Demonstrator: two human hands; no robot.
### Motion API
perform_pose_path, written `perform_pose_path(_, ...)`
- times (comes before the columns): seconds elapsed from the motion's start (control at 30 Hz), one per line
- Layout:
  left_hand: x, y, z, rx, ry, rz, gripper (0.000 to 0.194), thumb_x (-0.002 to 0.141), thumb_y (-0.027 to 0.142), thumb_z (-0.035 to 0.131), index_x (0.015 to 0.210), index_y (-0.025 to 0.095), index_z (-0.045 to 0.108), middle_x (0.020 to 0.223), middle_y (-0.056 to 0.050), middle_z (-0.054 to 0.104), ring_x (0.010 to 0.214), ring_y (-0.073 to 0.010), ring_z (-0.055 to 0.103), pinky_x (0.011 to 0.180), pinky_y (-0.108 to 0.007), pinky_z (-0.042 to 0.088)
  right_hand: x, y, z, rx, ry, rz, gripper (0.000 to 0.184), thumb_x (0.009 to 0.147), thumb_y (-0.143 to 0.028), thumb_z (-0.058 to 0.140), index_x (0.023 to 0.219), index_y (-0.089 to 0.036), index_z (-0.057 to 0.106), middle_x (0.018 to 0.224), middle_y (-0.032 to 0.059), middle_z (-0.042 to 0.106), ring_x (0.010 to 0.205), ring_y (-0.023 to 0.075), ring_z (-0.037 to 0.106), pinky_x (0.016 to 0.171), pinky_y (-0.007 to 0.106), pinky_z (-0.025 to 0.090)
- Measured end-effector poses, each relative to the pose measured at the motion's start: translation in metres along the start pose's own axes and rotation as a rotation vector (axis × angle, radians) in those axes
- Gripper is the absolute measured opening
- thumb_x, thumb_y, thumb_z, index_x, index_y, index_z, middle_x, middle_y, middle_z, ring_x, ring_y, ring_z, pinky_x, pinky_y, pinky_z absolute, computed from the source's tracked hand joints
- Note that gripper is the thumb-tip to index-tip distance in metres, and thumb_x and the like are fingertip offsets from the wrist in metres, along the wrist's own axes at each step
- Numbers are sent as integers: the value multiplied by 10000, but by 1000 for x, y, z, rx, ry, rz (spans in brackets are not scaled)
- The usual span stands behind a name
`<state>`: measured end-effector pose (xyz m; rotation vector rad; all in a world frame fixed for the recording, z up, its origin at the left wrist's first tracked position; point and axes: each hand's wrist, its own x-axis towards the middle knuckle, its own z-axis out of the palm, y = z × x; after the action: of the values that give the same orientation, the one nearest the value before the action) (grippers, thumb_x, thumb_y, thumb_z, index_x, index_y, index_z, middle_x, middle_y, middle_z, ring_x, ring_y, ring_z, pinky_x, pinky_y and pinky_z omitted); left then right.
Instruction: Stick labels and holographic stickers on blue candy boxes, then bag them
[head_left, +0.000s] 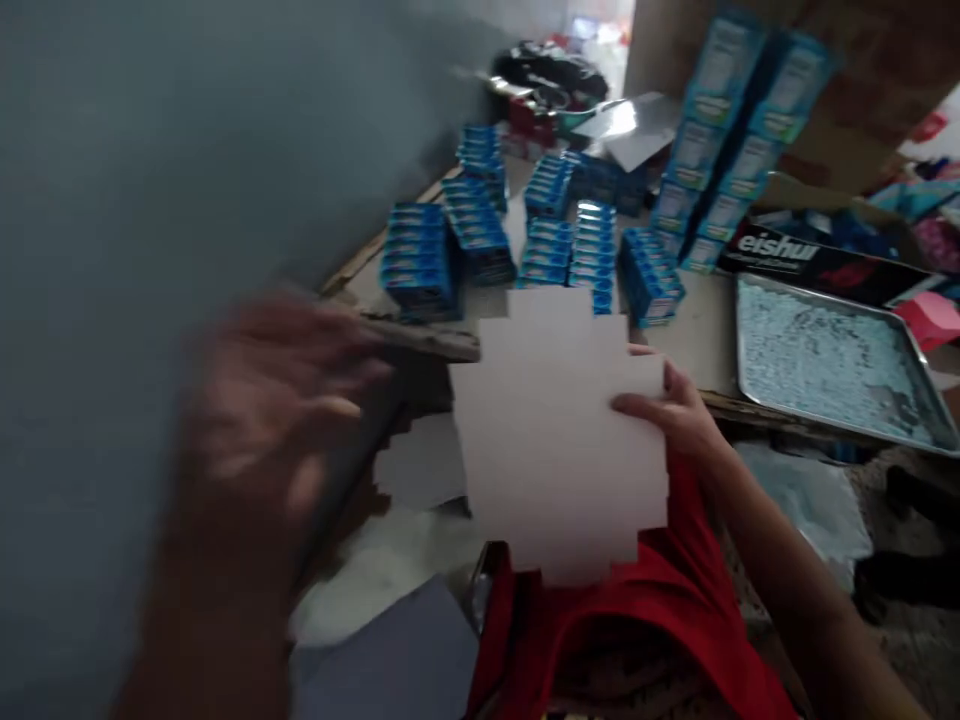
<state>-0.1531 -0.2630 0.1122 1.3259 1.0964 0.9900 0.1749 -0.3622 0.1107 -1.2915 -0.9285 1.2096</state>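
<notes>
A flat white cardboard sheet with stepped, notched edges is held up in front of my body. My right hand pinches its right edge, thumb on the near face and fingers behind. Raised at the left, my left hand is blurred by motion; its fingers look spread and apart from the sheet. Lower, behind the held sheet's left edge, lies another white notched sheet. Part of the held sheet covers the front of the table and the lower ends of some blue boxes.
Several rows of small blue boxes stand on the table. Two tall stacks of blue boxes rise at the back right. A metal tray of pale blue material sits at the right, by a black printed carton. A wall bounds the left.
</notes>
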Motion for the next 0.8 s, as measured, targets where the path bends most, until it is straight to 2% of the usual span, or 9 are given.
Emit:
perform_pose_path(0.07,0,-20,75,-215,-262,-36,714,615,646,853,1293,456,732,1459,11,698,1361,-458,632,1005,-616,573,-27,6,-54,149,227,108,758,581,-301,947,1276,-278,645,936,-33,770,751,187,711,674,292,601)
perform_pose_path(0.1,-1,-30,113,-291,-328,-85,756,602,669,844,1308,422,735,1448,-31,704,1316,-455,665,974,-602,596,-38,11,-78,201,305,145,769,554,-276,941,1261,-273,639,929,-29,773,724,187,706,651,293,596)
perform_pose_path(0.2,-5,-52,207,-341,-335,-150,874,714,668,743,1532,411,572,1288,-60,764,1180,-397,749,951,-566,624,-60,31,-128,301,415,205,795,518,-242,913,1262,-258,634,951,-7,788,701,197,709,637,310,592)
perform_pose_path(0.27,-7,-58,243,-311,-352,-199,868,773,636,676,1588,382,517,1175,-57,791,1099,-385,776,915,-559,636,-69,43,-148,340,426,220,812,518,-239,895,1286,-257,634,962,1,793,711,208,715,653,324,595)
perform_pose_path(0.4,-6,-51,278,-252,-425,-337,769,717,486,685,1462,297,657,1109,-72,810,1031,-398,779,856,-557,646,-82,56,-173,328,468,196,753,541,-251,878,1262,-259,661,954,-18,772,727,188,691,657,286,562)
perform_pose_path(0.53,2,-39,296,-182,-534,-318,797,628,381,604,1410,246,684,1190,-62,800,1119,-380,756,923,-560,634,-76,54,-191,178,431,184,609,596,-289,836,1181,-251,672,854,-48,719,662,152,616,606,245,494)
perform_pose_path(0.63,11,-37,299,-133,-438,-234,738,611,360,559,1322,271,734,1127,-49,812,1176,-373,733,956,-560,623,-48,50,-197,7,359,122,459,750,-416,761,1166,-244,673,825,-41,701,659,156,602,617,252,481)
perform_pose_path(0.7,21,-41,297,-130,-373,-189,721,579,317,576,1278,296,752,1081,-39,819,1176,-380,729,945,-550,624,-20,50,-196,-214,338,56,341,891,-481,644,1113,-227,695,830,-12,711,721,179,628,676,276,500)
perform_pose_path(0.8,43,-53,298,-168,-364,-127,803,562,256,586,1355,304,702,1187,-34,804,1177,-370,722,923,-522,628,28,51,-187,-672,308,-10,230,967,-309,552,1053,-201,736,970,59,774,924,224,683,873,336,528)
